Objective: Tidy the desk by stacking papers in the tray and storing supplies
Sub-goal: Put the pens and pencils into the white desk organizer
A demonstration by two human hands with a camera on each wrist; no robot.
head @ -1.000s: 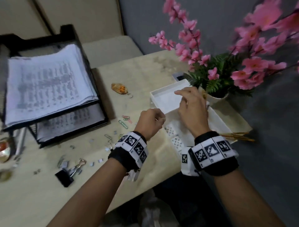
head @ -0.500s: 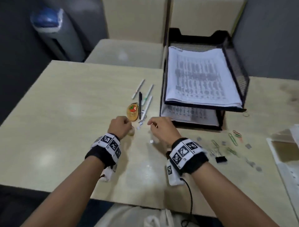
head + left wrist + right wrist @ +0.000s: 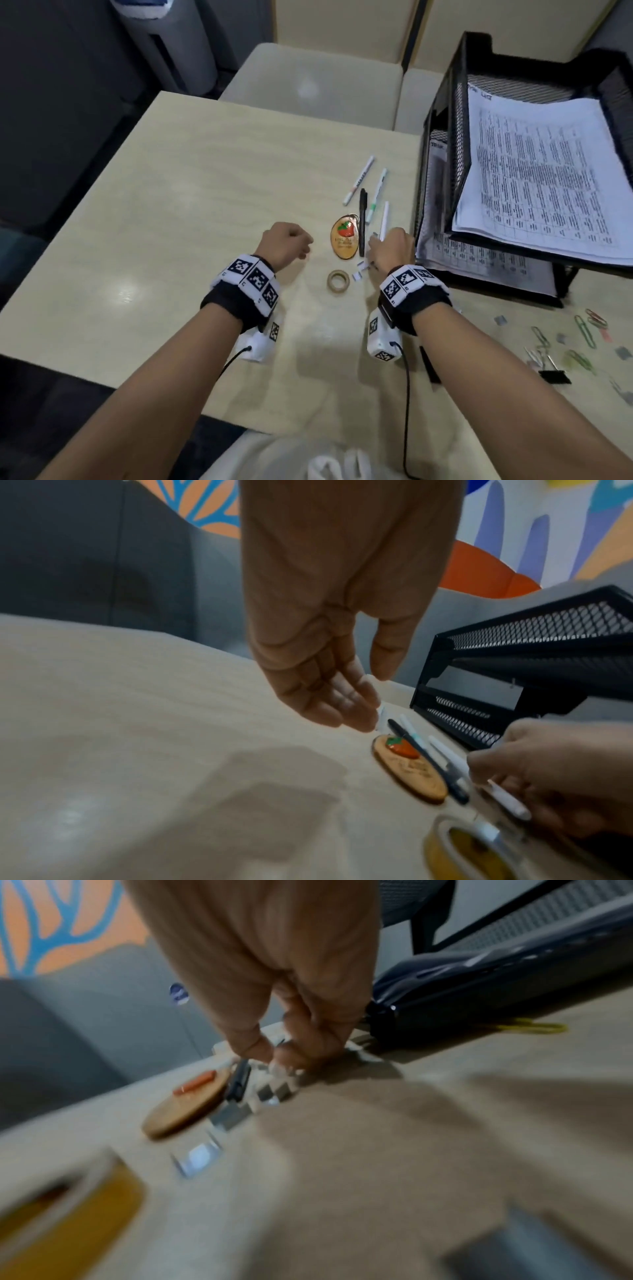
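Note:
Several pens lie left of the black mesh tray (image 3: 445, 113): a white marker (image 3: 359, 180), a white-green pen (image 3: 376, 193), a black pen (image 3: 362, 219) and a white pen (image 3: 384, 217). My right hand (image 3: 376, 241) reaches onto the near end of the white pen (image 3: 507, 802), and its thumb and fingers curl round it. My left hand (image 3: 301, 248) hovers left of the strawberry keychain (image 3: 345, 236), fingers loosely curled (image 3: 342, 710) and holding nothing. A tape roll (image 3: 338, 281) lies between my wrists. Printed papers (image 3: 548, 178) fill the tray.
Small staple strips (image 3: 358, 274) lie beside the tape roll. Paper clips (image 3: 582, 329) and a black binder clip (image 3: 555, 375) are scattered at the right, in front of the tray. A cream chair (image 3: 308, 78) stands behind the desk's far edge.
My view swung from the white box and flowers to the pens. The right hand moved forward onto the white pen. The left hand drew off the tape roll, which now shows.

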